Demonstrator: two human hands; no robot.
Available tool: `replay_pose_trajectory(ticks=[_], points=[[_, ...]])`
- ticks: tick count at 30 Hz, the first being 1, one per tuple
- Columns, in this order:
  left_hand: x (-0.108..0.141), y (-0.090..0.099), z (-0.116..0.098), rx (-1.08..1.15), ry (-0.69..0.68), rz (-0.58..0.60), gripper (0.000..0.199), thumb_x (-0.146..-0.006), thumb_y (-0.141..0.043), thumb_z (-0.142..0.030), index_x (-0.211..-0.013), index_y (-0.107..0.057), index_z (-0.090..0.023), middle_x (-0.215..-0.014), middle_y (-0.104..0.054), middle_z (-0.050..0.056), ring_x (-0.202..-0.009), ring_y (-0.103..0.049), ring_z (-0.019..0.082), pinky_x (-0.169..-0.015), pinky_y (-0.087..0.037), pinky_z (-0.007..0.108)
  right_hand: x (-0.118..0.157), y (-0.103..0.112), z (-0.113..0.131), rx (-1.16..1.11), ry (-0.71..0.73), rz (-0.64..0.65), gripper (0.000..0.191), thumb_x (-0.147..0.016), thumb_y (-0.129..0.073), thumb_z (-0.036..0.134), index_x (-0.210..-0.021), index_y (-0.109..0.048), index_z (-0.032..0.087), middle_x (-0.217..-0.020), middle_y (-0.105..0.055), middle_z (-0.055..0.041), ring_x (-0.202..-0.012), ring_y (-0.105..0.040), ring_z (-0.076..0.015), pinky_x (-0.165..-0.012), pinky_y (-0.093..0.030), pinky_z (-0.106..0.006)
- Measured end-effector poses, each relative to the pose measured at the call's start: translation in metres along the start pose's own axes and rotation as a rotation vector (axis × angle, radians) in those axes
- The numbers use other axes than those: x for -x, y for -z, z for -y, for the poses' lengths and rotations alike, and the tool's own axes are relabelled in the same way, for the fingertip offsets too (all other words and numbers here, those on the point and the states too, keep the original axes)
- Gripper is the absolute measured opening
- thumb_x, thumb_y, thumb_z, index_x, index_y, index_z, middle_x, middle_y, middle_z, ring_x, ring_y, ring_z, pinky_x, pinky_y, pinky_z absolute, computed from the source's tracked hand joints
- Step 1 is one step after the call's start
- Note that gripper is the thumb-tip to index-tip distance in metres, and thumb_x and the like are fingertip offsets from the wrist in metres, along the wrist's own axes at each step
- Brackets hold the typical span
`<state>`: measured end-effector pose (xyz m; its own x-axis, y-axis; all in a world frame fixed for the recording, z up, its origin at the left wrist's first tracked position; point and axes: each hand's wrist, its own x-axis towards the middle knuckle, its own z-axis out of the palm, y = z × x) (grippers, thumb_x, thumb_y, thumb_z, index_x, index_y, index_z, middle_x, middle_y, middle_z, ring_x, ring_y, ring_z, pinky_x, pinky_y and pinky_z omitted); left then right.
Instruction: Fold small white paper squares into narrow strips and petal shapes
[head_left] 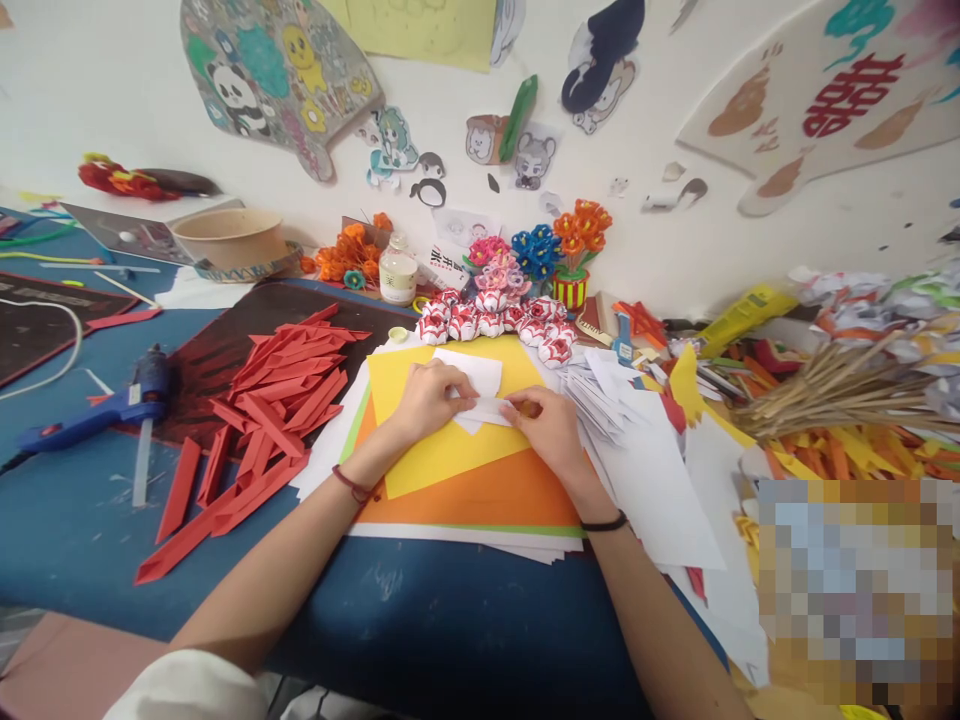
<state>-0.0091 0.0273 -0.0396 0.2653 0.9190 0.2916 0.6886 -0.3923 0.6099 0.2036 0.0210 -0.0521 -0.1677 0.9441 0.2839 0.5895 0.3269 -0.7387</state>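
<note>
While the forearms reach in over the blue tabletop (420, 600), a reddish band (352, 486) circles the left wrist and a black one (604, 523) the right. Beyond them lie stacked sheets, an orange sheet (480, 500) with a yellow sheet (420, 462) on top. Above the yellow one, the white paper (491, 411) sits between both hands, partly folded: the left hand (433, 400) pinches it between thumb and fingers, and the right hand (553, 432) pinches its other end (the right's remaining fingers curl inward). Left of the sheets spreads a pile of red folded strips (281, 395), with a blue glue gun (112, 410) farther left; narrow white strips (596, 405) lie on the right. Farther back, red-and-white paper flowers (491, 324) cluster before blue flowers (536, 252) and a glass jar (398, 278), and cut-out drawings (534, 160) dot the wall (652, 140).
</note>
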Motion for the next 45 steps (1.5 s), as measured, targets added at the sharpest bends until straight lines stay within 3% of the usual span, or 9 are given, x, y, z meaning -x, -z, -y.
replay_pose_trajectory(ticks=[4, 12, 17, 22, 26, 34, 37, 41, 45], points=[[0.0, 0.001, 0.003, 0.002, -0.026, 0.007, 0.003, -0.076, -0.072, -0.025, -0.077, -0.074, -0.023, -0.078, -0.072, 0.001, -0.081, -0.057, 0.019, -0.078, -0.039, 0.032, -0.002, 0.003, -0.002, -0.022, -0.018, 0.019, 0.012, -0.076, -0.069, 0.029, -0.076, -0.074, 0.018, -0.072, -0.071, -0.0047, -0.06, -0.058, -0.0173, -0.059, -0.043, -0.029], [0.001, 0.007, 0.003, -0.1, -0.179, 0.04, 0.014, -0.084, -0.064, -0.023, -0.09, -0.075, -0.026, -0.093, -0.073, 0.002, -0.091, -0.054, 0.022, -0.085, -0.034, 0.038, 0.0, 0.006, 0.004, -0.028, 0.206, 0.034, 0.015, -0.082, -0.062, 0.014, -0.088, -0.075, 0.021, -0.084, -0.068, -0.0046, -0.074, -0.06, -0.0184, -0.067, -0.046, -0.03], [0.002, 0.009, 0.003, -0.159, -0.337, 0.056, 0.023, -0.092, -0.053, -0.025, -0.091, -0.076, -0.025, -0.091, -0.073, 0.005, -0.087, -0.051, 0.02, -0.08, -0.036, 0.035, 0.002, 0.009, 0.002, 0.109, 0.362, 0.023, 0.017, -0.087, -0.06, 0.014, -0.082, -0.075, 0.021, -0.078, -0.067, -0.0052, -0.079, -0.058, -0.0202, -0.071, -0.047, -0.031], [0.003, 0.016, -0.001, -0.361, -0.467, 0.143, 0.033, -0.088, -0.048, -0.009, -0.102, -0.073, -0.024, -0.083, -0.07, 0.006, -0.087, -0.049, 0.021, -0.078, -0.035, 0.035, 0.005, 0.012, 0.001, 0.289, 0.46, 0.088, 0.027, -0.094, -0.048, 0.015, -0.091, -0.074, 0.021, -0.076, -0.064, -0.006, -0.078, -0.056, -0.0201, -0.068, -0.046, -0.032], [0.006, 0.024, -0.009, -0.437, -0.47, 0.201, 0.037, -0.083, -0.049, -0.005, -0.107, -0.071, -0.022, -0.084, -0.069, 0.006, -0.088, -0.05, 0.022, -0.076, -0.034, 0.035, 0.007, 0.017, 0.004, 0.367, 0.478, 0.122, 0.029, -0.096, -0.045, 0.013, -0.1, -0.073, 0.02, -0.079, -0.064, -0.0068, -0.081, -0.056, -0.0207, -0.071, -0.045, -0.033], [0.009, 0.017, -0.019, -0.506, -0.41, 0.095, 0.03, -0.096, -0.044, -0.033, -0.096, -0.07, -0.018, -0.081, -0.067, 0.007, -0.084, -0.051, 0.021, -0.075, -0.032, 0.036, 0.011, 0.014, 0.013, 0.43, 0.426, 0.07, 0.018, -0.093, -0.057, 0.03, -0.095, -0.073, 0.021, -0.083, -0.066, -0.0062, -0.084, -0.054, -0.0222, -0.074, -0.042, -0.035], [0.008, 0.012, -0.015, -0.541, -0.459, 0.105, 0.025, -0.096, -0.047, -0.031, -0.1, -0.07, -0.02, -0.08, -0.065, 0.006, -0.084, -0.05, 0.021, -0.076, -0.032, 0.036, 0.011, 0.009, 0.014, 0.448, 0.433, 0.029, 0.015, -0.092, -0.058, 0.026, -0.091, -0.072, 0.022, -0.087, -0.068, -0.0063, -0.086, -0.054, -0.023, -0.074, -0.04, -0.035], [0.008, 0.013, -0.012, -0.551, -0.538, 0.093, 0.023, -0.096, -0.048, -0.025, -0.103, -0.069, -0.023, -0.091, -0.066, 0.007, -0.09, -0.05, 0.021, -0.077, -0.032, 0.036, 0.013, 0.006, 0.014, 0.491, 0.488, 0.044, 0.017, -0.094, -0.054, 0.022, -0.102, -0.069, 0.022, -0.098, -0.069, -0.0068, -0.092, -0.053, -0.0243, -0.076, -0.039, -0.037], [0.009, 0.013, -0.013, -0.562, -0.581, 0.119, 0.024, -0.097, -0.046, -0.023, -0.101, -0.069, -0.022, -0.088, -0.066, 0.006, -0.088, -0.05, 0.021, -0.076, -0.032, 0.035, 0.013, 0.006, 0.014, 0.585, 0.553, 0.063, 0.02, -0.096, -0.049, 0.017, -0.1, -0.069, 0.021, -0.09, -0.068, -0.007, -0.087, -0.052, -0.0237, -0.074, -0.037, -0.037]])
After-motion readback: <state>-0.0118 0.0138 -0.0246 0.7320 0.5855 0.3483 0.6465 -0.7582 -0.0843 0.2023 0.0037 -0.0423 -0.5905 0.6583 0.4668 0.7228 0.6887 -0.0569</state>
